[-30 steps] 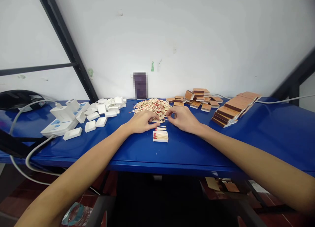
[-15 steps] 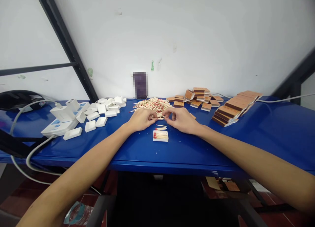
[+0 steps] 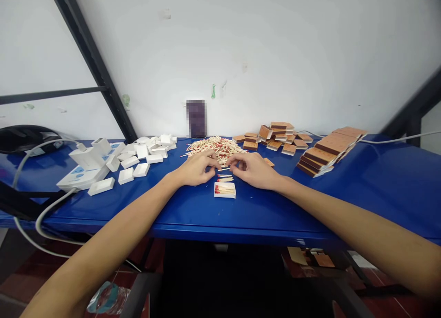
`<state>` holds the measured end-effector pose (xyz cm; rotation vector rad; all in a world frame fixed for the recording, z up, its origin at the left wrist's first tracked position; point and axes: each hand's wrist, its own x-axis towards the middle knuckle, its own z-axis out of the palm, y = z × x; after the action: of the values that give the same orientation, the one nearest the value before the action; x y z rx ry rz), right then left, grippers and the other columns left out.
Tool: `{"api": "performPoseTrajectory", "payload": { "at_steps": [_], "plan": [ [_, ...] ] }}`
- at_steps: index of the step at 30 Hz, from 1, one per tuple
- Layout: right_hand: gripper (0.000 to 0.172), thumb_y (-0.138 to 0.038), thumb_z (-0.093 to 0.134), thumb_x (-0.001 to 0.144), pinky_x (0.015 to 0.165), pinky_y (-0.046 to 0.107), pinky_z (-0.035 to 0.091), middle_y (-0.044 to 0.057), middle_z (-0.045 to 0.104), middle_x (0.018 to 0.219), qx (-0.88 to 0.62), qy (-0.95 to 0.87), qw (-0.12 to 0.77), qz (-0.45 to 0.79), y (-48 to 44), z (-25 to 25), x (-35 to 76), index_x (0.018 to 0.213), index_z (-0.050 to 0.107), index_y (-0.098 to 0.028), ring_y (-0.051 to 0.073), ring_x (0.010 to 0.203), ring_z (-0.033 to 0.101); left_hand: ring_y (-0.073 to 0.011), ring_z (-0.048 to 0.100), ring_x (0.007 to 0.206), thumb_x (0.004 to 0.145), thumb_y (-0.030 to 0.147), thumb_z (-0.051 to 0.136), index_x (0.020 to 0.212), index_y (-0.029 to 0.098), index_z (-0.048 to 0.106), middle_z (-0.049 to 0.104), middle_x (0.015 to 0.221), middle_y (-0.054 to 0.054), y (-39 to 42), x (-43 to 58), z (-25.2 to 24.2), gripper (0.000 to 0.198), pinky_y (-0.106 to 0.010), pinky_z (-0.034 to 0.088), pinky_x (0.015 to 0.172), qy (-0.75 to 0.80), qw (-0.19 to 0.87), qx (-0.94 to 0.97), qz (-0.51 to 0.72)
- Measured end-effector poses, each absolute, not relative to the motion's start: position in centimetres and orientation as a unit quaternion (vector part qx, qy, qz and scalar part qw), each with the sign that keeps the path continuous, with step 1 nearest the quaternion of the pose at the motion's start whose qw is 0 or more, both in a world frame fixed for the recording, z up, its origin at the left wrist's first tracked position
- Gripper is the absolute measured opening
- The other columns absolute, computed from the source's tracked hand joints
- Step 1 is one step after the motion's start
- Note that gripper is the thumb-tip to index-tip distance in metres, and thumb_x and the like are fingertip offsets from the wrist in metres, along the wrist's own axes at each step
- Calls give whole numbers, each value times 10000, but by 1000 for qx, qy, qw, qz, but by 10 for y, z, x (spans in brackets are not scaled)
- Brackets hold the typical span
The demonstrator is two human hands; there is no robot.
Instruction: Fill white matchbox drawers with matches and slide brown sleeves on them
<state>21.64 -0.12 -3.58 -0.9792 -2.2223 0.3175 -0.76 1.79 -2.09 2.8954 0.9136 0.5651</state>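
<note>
My left hand (image 3: pixel 197 168) and my right hand (image 3: pixel 253 168) meet at the near edge of a pile of red-tipped matches (image 3: pixel 215 146) on the blue table (image 3: pixel 379 189). Both pinch a small bundle of matches (image 3: pixel 223 167) between their fingertips. Just in front of them lies a white inner tray (image 3: pixel 224 190) filled with matches, with a few loose matches (image 3: pixel 224 177) beside it.
Several empty white trays (image 3: pixel 138 159) lie at the left next to white boxes and a power strip (image 3: pixel 82 173) with grey cables. Brown matchbox sleeves (image 3: pixel 279 136) lie at the back right, and a stacked row of them (image 3: pixel 327 152) further right. The wall is close behind.
Both hands have drawn closer together at the pile's near edge, and their fingertips now pinch a small bundle of matches between them.
</note>
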Motion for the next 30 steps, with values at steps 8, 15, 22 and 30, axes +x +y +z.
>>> {"api": "performPoseTrajectory", "payload": {
  "at_steps": [8, 15, 22, 30],
  "plan": [
    [84, -177, 550, 712, 550, 260, 390, -3, 624, 657, -450, -766, 442, 125, 0, -27, 219, 758, 620, -180, 115, 515, 512, -168, 573, 870, 777, 50, 442, 925, 202, 777, 588, 938, -53, 17, -6, -21, 397, -301, 476, 820, 263, 81, 944, 183],
    [271, -147, 443, 826, 577, 271, 410, -5, 613, 580, -448, -797, 387, 116, 5, -30, 223, 837, 713, -172, 134, 524, 546, -204, 578, 917, 856, 149, 486, 1074, 198, 726, 616, 950, -67, 22, -10, -23, 329, -330, 453, 822, 334, 2, 922, 197],
    [208, -180, 590, 798, 703, 287, 509, 70, 752, 882, -428, -799, 392, 158, 2, -33, 218, 936, 742, -147, 176, 738, 678, -206, 596, 909, 924, 291, 542, 979, 197, 723, 656, 924, -56, 27, -11, -23, 212, -321, 426, 792, 351, -16, 923, 159],
    [261, -316, 524, 918, 563, 254, 335, -30, 562, 537, -402, -852, 329, 64, 3, -36, 221, 965, 745, -187, 122, 513, 482, -201, 595, 873, 906, 242, 536, 926, 181, 723, 652, 872, -55, 28, -9, -25, 197, -309, 429, 765, 343, -30, 925, 160]
  ]
}}
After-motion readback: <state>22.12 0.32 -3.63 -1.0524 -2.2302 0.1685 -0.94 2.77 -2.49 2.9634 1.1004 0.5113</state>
